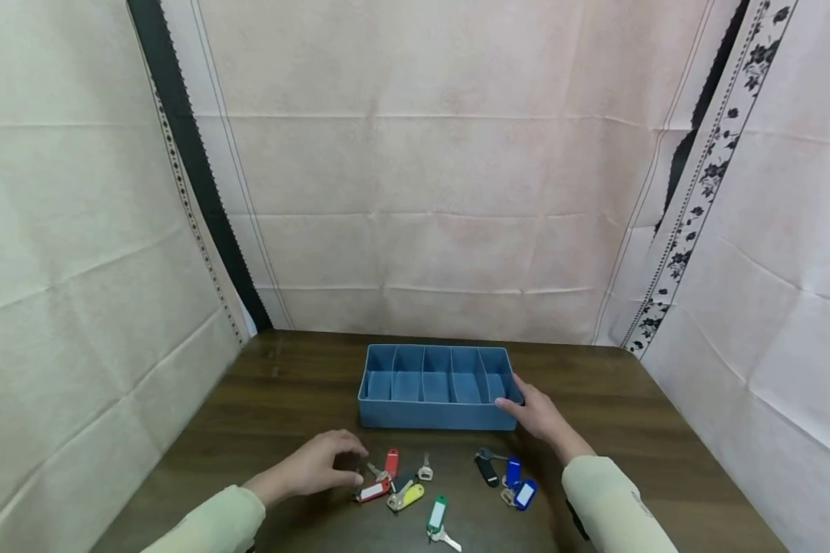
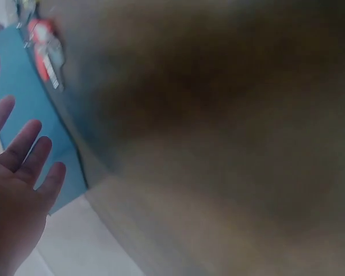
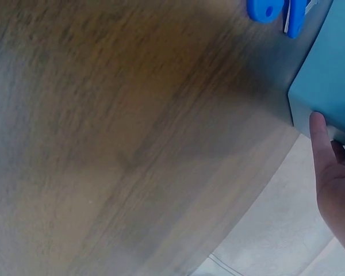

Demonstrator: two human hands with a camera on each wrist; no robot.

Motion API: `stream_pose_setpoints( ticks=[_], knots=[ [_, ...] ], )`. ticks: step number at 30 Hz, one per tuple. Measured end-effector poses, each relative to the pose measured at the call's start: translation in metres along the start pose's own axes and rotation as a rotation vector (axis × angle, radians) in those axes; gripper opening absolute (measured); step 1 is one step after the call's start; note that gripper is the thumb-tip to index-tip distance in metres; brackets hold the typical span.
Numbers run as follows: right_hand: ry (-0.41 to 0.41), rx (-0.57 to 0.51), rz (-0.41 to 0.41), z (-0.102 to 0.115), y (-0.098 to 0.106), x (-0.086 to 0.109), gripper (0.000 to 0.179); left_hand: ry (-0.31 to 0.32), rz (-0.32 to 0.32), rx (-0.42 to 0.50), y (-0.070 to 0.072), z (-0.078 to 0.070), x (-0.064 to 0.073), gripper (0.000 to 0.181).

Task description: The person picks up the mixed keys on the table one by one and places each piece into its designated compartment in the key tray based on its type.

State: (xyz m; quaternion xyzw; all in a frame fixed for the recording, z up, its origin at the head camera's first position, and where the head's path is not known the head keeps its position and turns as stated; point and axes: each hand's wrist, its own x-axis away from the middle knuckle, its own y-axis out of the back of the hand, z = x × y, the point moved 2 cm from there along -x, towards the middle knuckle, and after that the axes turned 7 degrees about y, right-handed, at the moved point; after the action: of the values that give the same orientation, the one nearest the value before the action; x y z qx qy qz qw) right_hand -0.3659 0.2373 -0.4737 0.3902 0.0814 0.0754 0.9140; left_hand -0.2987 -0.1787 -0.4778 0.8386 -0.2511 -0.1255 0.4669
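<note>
A blue box with several compartments (image 1: 437,415) stands on the wooden table. At its right end, my right hand (image 1: 541,415) holds the corner, thumb over the front rim and fingers along the side; in the right wrist view one finger (image 3: 318,135) lies straight against the blue wall. Left of the keys, my left hand (image 1: 318,465) hovers low with nothing in it, its fingers spread in the left wrist view. Closest to it are two red key tags (image 1: 376,490) with keys. Beside them lie a yellow key tag (image 1: 411,496) and a silver key (image 1: 425,470).
Nearer the front lies a green key tag (image 1: 438,513) with a key. Two blue key tags (image 1: 524,494) and a black key tag (image 1: 487,470) with keys lie in front of the right arm. Pale curtains (image 1: 415,169) surround the table (image 1: 304,384) at the back and sides.
</note>
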Motion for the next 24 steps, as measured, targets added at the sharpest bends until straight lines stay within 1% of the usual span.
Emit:
stream_pose_setpoints(
  ticks=[2, 5, 8, 10, 13, 16, 21, 24],
  knots=[
    [-0.002, -0.012, -0.001, 0.002, 0.001, -0.002, 0.083, -0.034, 0.002, -0.019, -0.003, 0.0, 0.004, 0.036],
    [-0.011, -0.023, -0.006, 0.002, 0.001, -0.004, 0.085, -0.063, -0.005, -0.02, -0.007, -0.002, 0.009, 0.026],
    [-0.017, -0.021, 0.008, 0.002, 0.001, -0.003, 0.087, -0.065, 0.007, -0.011, -0.013, -0.003, 0.013, 0.017],
    [-0.019, -0.018, 0.015, 0.002, 0.0, -0.001, 0.088, -0.072, 0.016, -0.027, -0.016, -0.003, 0.014, 0.013],
    [-0.023, -0.02, 0.02, 0.003, 0.0, 0.0, 0.09, -0.09, 0.021, -0.054, -0.019, -0.002, 0.014, 0.009],
    [-0.016, -0.024, 0.019, 0.004, 0.0, 0.002, 0.095, -0.113, 0.01, -0.089, -0.023, -0.001, 0.015, 0.006],
    [-0.028, -0.047, 0.023, 0.004, 0.002, 0.001, 0.094, -0.144, -0.021, -0.137, -0.024, -0.001, 0.014, 0.004],
    [-0.038, -0.056, 0.023, 0.004, 0.002, 0.001, 0.093, -0.151, -0.037, -0.146, -0.025, -0.001, 0.014, 0.005]
  ],
)
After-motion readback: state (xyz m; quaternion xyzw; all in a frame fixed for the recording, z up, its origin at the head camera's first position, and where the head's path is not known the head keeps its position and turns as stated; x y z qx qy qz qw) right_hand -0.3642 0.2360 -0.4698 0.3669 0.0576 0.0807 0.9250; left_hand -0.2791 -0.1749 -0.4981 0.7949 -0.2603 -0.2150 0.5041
